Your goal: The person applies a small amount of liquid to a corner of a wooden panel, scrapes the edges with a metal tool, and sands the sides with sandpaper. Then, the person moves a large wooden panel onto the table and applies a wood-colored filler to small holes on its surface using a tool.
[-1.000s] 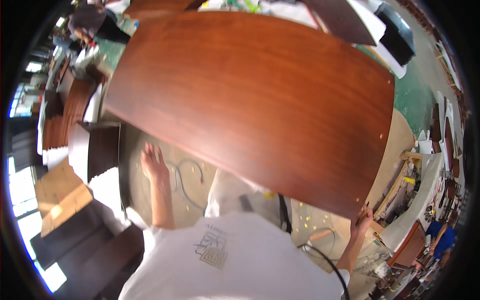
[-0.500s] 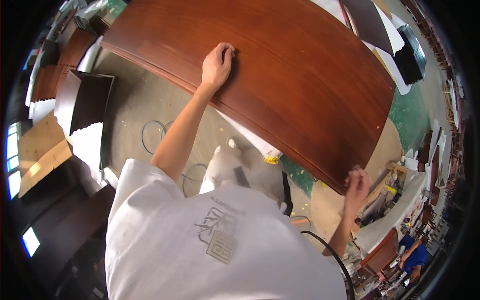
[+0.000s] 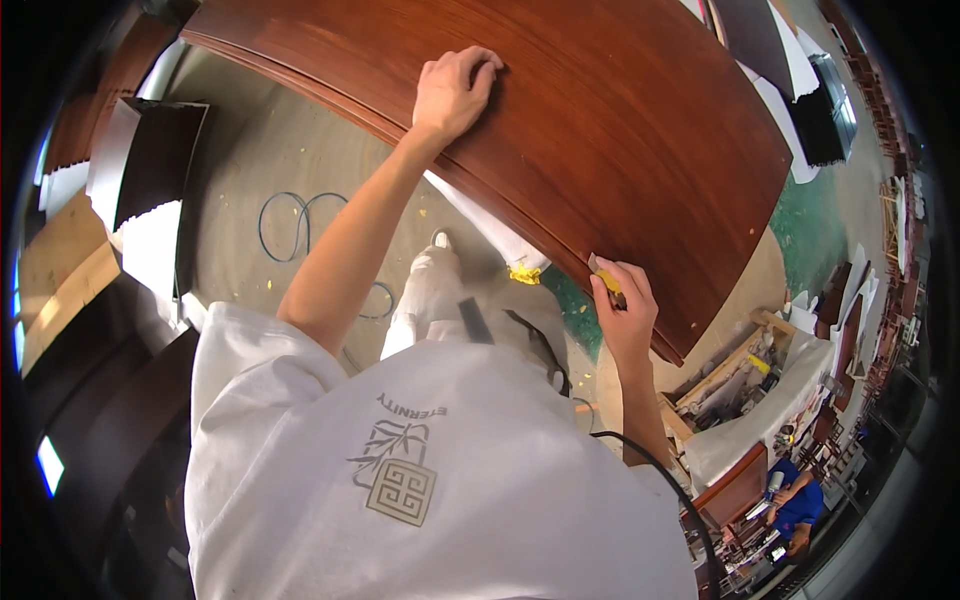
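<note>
A large reddish-brown wooden panel (image 3: 600, 130) with a moulded edge lies before me. My left hand (image 3: 455, 95) rests on its top a little in from the near edge, fingers bent and somewhat apart. I can make out nothing in that hand, though its palm is hidden. Farther right, my right hand (image 3: 628, 305) is at the panel's near edge. Between its thumb and fingers it pinches a small yellow piece with a pale edge, seemingly folded sandpaper (image 3: 606, 281).
White wrapping with a yellow tip (image 3: 525, 273) hangs under the panel. A blue hose (image 3: 290, 225) coils on the floor. Dark panels (image 3: 160, 160) stand at left. On the right are a wooden box of oddments (image 3: 735, 370) and, farther off, a person in blue (image 3: 798, 505).
My right hand has moved left from the panel's right corner to its near edge, and the yellow piece now shows in it. My left hand has slid farther up the panel.
</note>
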Available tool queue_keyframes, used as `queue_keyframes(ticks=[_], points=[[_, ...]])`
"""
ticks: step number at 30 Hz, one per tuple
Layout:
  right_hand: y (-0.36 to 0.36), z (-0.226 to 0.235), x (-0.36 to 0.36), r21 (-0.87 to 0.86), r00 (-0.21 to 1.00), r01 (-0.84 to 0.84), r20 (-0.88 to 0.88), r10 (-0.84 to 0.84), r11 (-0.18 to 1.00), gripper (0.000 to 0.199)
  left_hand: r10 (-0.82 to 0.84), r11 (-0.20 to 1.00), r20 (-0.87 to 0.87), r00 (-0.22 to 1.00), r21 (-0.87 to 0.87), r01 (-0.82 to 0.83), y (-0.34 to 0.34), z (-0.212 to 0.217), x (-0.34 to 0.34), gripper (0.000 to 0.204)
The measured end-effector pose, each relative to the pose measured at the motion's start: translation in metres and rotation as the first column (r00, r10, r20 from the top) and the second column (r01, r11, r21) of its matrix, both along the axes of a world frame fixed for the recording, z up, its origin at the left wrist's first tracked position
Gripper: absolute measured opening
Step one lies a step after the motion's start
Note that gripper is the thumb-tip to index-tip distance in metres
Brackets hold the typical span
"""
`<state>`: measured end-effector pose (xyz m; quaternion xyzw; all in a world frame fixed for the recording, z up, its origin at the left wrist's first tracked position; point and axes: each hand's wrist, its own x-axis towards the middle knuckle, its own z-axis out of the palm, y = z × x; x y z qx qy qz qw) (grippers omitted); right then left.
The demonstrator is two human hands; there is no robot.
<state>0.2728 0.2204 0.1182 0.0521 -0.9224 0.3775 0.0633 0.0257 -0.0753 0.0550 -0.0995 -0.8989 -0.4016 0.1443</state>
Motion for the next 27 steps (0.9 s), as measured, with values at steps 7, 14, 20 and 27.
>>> queue_keyframes(ticks=[7, 14, 20, 27], points=[[-0.002, -0.008, -0.005, -0.010, 1.000, 0.011, -0.012, -0.011, 1.000, 0.023, 0.031, 0.999, 0.061, 0.998, 0.038, -0.034, 0.003, -0.001, -0.002, 0.021], [-0.012, -0.007, -0.012, -0.009, 1.000, 0.009, -0.009, -0.009, 1.000, 0.019, 0.045, 0.999, 0.043, 0.998, 0.010, -0.046, 0.007, -0.004, 0.000, 0.022], [-0.007, -0.011, -0.013, -0.016, 0.998, -0.020, -0.062, 0.019, 1.000, 0.017, 0.042, 0.998, 0.039, 0.998, 0.051, -0.044, 0.010, 0.009, 0.000, 0.019], [0.000, -0.009, -0.009, -0.002, 0.999, -0.007, -0.039, 0.007, 1.000, 0.017, 0.039, 0.997, 0.018, 0.999, 0.060, -0.040, 0.013, 0.010, 0.001, 0.018]])
